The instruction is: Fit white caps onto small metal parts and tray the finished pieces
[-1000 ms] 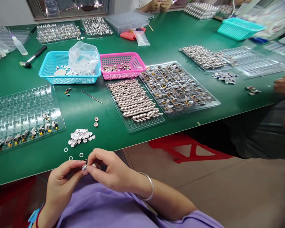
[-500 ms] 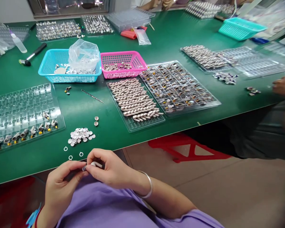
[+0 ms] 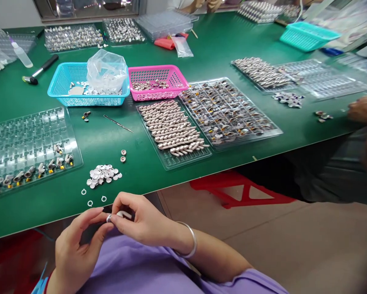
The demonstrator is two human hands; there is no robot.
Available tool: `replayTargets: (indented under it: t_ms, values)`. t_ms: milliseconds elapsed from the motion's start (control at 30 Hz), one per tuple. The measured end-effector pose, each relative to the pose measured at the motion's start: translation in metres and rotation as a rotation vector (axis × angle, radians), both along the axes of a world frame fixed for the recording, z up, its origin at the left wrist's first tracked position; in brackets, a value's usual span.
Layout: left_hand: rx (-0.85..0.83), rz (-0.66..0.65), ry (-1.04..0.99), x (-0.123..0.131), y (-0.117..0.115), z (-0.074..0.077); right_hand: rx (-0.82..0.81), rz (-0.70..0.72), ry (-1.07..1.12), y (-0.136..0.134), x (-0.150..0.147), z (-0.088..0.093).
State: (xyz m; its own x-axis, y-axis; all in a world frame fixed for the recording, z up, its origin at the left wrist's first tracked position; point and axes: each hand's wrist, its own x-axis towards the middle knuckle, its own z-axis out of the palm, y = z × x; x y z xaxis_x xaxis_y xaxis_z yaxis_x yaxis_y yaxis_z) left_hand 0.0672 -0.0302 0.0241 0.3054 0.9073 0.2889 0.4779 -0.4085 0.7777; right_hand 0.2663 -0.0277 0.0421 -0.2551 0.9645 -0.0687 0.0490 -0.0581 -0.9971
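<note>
In my right hand (image 3: 143, 218), pinched between thumb and fingers, is a white earbud (image 3: 124, 214) with a bent stem. A small silvery round part (image 3: 109, 218) shows at its left end, by the right thumb tip. My left hand (image 3: 79, 241) has its thumb and fingertips around that end, the index finger lifted slightly away. Both hands are above my lap, just off the table's front edge. Beyond them lie a pile of small white round caps (image 3: 102, 175), several white rings (image 3: 90, 203) and two small round metallic parts (image 3: 123, 156).
On the green table (image 3: 110, 134) a clear tray of earbud parts (image 3: 33, 143) lies left. Blue (image 3: 57, 96) and pink (image 3: 159, 94) baskets stand behind tweezers (image 3: 118, 123). Trays of earbud stems (image 3: 174, 128) and assembled pieces (image 3: 229, 110) lie right of centre. Another person's hand (image 3: 365, 108) rests far right.
My left index finger has lifted back from the silvery end, and the left thumb has shifted a little lower. The right hand keeps its hold. The view has shifted slightly.
</note>
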Motion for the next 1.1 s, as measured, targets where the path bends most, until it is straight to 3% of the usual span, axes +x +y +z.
replayTargets:
  t_ms: [233,433,633,900,1100]
  values:
    - [0.117,-0.007,0.004,-0.004,-0.004,0.002,0.032,-0.008,0.019,-0.003,-0.001,0.003]
    - [0.108,-0.070,0.018,-0.004,-0.005,0.005,0.041,-0.002,0.062,-0.007,-0.001,0.004]
    - [0.162,-0.056,0.046,0.000,-0.002,0.012,0.023,-0.022,0.209,-0.008,0.001,0.005]
    - [0.258,-0.239,0.166,0.011,0.011,0.039,-0.076,0.033,0.313,-0.006,0.007,-0.005]
    - [0.321,-0.314,0.164,0.008,0.007,0.039,-0.112,-0.007,0.320,-0.010,0.003,-0.006]
